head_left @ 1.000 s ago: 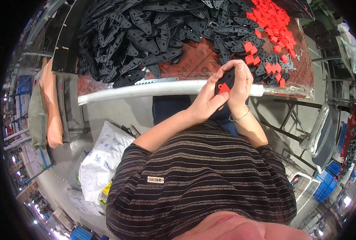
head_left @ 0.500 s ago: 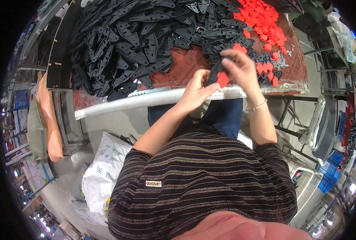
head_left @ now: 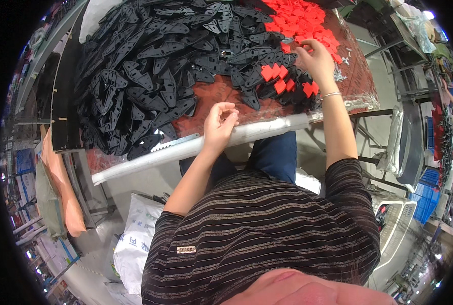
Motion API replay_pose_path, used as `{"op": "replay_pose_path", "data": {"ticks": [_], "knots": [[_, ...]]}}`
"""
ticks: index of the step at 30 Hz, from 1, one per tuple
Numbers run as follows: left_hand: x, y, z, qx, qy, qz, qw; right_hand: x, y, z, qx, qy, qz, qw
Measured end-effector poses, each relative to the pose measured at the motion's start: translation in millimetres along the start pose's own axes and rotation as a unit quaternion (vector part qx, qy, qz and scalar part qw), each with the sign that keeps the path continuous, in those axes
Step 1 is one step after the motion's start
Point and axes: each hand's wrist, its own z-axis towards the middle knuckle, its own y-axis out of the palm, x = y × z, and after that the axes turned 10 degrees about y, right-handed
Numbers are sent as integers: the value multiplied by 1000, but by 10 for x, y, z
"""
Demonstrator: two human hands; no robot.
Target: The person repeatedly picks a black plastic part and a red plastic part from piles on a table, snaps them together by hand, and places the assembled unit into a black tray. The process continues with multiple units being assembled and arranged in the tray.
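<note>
Tabbed plates: the group of black plates with red tabs (head_left: pixel 280 86) sat upper right of centre, on the near side of the red heap; whether each tab was fitted or just lying on top could not be made out.
Right hand: the right hand (head_left: pixel 318 61) was over the far right edge of that group, fingers half bent, thumb side toward a tab. Whether the fingertips pinched anything was hidden.
Left hand: the left hand (head_left: pixel 217 129) hung near frame centre, just on the table side of the foam, fingers loosely curled, nothing visible in them. Probably parked within reach of both part types.
Red stock: loose red tab heap (head_left: pixel 292 18) at top, right of centre. Likely kept on the right-hand side for short reach.
Black stock: black plate pile (head_left: pixel 140 76) filled the upper left, plates overlapping at all angles. Looked dumped in bulk, not sorted.
Hardware: small metal pieces (head_left: pixel 340 74) lay right of the tabs, apart from the black pile, presumably so they stayed findable.
Surface: red-brown table top (head_left: pixel 213 93) showed between the left hand and the plates.
Front edge: white foam tube (head_left: pixel 267 129) ran along it, probably as forearm padding. Serrated metal strip (head_left: pixel 175 143) lay just beyond it, left of centre.
Floor: white sack (head_left: pixel 132 254), lower left; blue crate (head_left: pixel 426 198), right.
</note>
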Motion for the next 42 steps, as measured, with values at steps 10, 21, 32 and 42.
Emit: {"op": "replay_pose_path", "data": {"ticks": [10, 21, 32, 42], "knots": [[-31, 30, -67, 15, 20, 26, 999, 87, 354, 566, -103, -152, -97, 978], [-68, 17, -36, 0, 39, 19, 999, -277, 439, 636, -98, -96, 62, 989], [167, -96, 38, 0, -74, -163, 984, -476, -26, -750, -481, -86, 426, 761], [636, 77, 16, -219, -201, -66, 953, -473, -145, -1096, -422, -124, 309, 843]]}}
